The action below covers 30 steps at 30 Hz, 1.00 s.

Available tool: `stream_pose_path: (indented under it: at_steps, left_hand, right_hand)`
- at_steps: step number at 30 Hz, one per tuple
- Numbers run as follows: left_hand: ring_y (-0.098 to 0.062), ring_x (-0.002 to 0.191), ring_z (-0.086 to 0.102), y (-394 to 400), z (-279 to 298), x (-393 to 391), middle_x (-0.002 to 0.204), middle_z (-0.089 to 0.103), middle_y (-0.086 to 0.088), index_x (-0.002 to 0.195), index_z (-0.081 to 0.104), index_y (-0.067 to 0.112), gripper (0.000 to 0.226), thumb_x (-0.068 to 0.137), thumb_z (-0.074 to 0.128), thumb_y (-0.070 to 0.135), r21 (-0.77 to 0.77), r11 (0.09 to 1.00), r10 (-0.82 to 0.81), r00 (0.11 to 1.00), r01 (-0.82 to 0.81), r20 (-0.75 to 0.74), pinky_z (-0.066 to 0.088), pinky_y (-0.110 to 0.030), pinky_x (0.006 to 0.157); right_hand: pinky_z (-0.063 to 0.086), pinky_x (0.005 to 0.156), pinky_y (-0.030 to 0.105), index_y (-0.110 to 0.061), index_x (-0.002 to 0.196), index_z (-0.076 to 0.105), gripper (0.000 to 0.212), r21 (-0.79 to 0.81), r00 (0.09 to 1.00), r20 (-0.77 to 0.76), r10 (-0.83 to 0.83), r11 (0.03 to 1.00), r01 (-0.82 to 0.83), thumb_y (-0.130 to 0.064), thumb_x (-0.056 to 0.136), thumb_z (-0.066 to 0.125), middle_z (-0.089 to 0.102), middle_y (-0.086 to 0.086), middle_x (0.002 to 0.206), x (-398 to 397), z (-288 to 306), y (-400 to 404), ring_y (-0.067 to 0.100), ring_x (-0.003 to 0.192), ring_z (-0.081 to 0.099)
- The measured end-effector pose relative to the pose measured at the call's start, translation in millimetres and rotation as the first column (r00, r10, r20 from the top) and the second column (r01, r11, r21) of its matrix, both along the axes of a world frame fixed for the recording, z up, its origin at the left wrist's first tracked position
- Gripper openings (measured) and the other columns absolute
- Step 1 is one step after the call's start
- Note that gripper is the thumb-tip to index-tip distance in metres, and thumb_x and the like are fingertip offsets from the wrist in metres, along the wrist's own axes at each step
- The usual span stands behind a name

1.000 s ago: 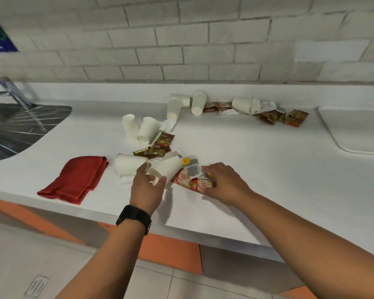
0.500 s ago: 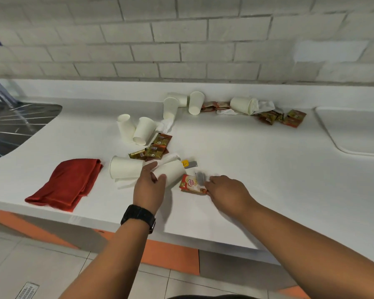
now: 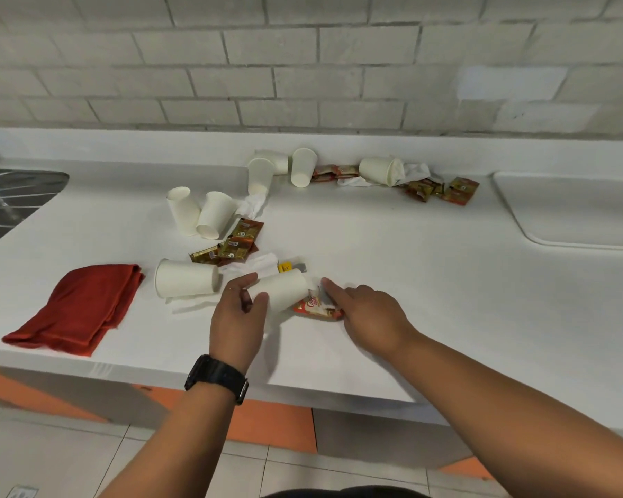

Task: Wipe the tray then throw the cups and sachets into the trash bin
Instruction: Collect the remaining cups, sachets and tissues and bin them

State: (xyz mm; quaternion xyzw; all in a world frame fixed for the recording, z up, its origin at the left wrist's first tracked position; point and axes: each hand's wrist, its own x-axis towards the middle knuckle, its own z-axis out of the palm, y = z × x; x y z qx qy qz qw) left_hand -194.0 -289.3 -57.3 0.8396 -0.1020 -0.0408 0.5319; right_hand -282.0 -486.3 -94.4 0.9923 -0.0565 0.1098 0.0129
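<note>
Currently, my left hand (image 3: 239,318) grips a tipped white paper cup (image 3: 283,289); my right hand (image 3: 369,318), index finger extended, presses a red-orange creamer sachet (image 3: 312,308) on the white counter (image 3: 392,253).

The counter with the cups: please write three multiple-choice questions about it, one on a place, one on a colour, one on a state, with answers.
1. Where does the folded cloth lie?
A. left of the cups
B. in the sink
C. on the tray

2. What colour is the cloth?
A. blue
B. red
C. green

3. How is the cup in the left hand?
A. upright
B. crushed flat
C. on its side

Answers:
1 A, the cloth lies near the counter's front edge, left of the cups.
2 B, it is plainly red.
3 C, the left hand holds the cup sideways.
</note>
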Motion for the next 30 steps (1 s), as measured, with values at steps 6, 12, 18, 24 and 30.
stream_pose_path:
  at_steps: [6, 12, 18, 24, 30]
  left_hand:
    - [-0.010, 0.066, 0.050, 1.8, 1.0, -11.6, 0.073, 0.044, 0.003, 0.119, 0.054, 0.025, 0.029, 0.092, 0.055, 0.017, -0.015, 1.000, 0.008, 1.000, -0.008, -0.003, 0.041, -0.023, 0.059]
    - [-0.013, 0.067, 0.050, -14.4, 0.3, -31.0, 0.072, 0.042, 0.004, 0.119, 0.055, 0.027, 0.028, 0.091, 0.057, 0.019, -0.034, 0.999, -0.003, 1.000, 0.004, 0.026, 0.042, -0.025, 0.064]
    - [-0.013, 0.070, 0.052, -65.4, 7.6, -71.7, 0.073, 0.045, 0.005, 0.118, 0.055, 0.028, 0.029, 0.091, 0.057, 0.020, -0.031, 0.992, -0.124, 0.991, 0.125, 0.052, 0.043, -0.027, 0.065]
    - [-0.028, 0.076, 0.057, -129.2, 17.3, -139.3, 0.072, 0.045, 0.001, 0.111, 0.056, 0.036, 0.028, 0.089, 0.060, 0.020, -0.062, 0.947, -0.312, 0.949, 0.314, 0.045, 0.052, -0.047, 0.082]
    - [-0.029, 0.081, 0.058, -198.9, 21.8, -254.5, 0.077, 0.050, -0.004, 0.102, 0.056, 0.049, 0.026, 0.085, 0.061, 0.030, -0.128, 0.872, -0.474, 0.880, 0.472, 0.020, 0.051, -0.052, 0.082]
  right_hand:
    - [0.036, 0.060, 0.032, -0.027, 0.122, 0.058, 0.033, 0.154, 0.998, -0.043, 0.040, 0.988, -0.033, -0.017, 0.091, 0.050, 0.058, 0.000, 0.105, 2.2, 1.0, -3.4, 0.025, 0.098, 0.054]
    - [0.044, 0.079, 0.024, -0.030, 0.100, 0.071, 0.027, 0.722, 0.942, 0.035, -0.335, 0.660, 0.208, -0.015, 0.092, 0.051, 0.065, -0.015, 0.098, -46.4, 18.2, -29.4, 0.007, 0.092, 0.058]
    - [0.045, 0.056, 0.021, -0.026, 0.083, 0.071, 0.012, 0.976, 0.915, -0.073, -0.396, 0.160, 0.147, -0.018, 0.089, 0.064, 0.068, -0.004, 0.072, -117.4, 45.0, -62.9, 0.014, 0.065, 0.061]
    - [0.051, 0.058, 0.017, -0.019, 0.091, 0.073, 0.012, 0.997, 0.864, -0.045, -0.501, 0.032, 0.071, -0.011, 0.089, 0.064, 0.074, -0.005, 0.074, -217.6, 55.5, -105.0, 0.006, 0.068, 0.069]
    - [0.052, 0.071, 0.033, -0.023, 0.084, 0.074, 0.011, 0.996, 0.710, -0.060, -0.702, 0.006, 0.091, -0.013, 0.083, 0.069, 0.073, -0.002, 0.079, -378.5, 40.2, -171.7, 0.020, 0.080, 0.067]
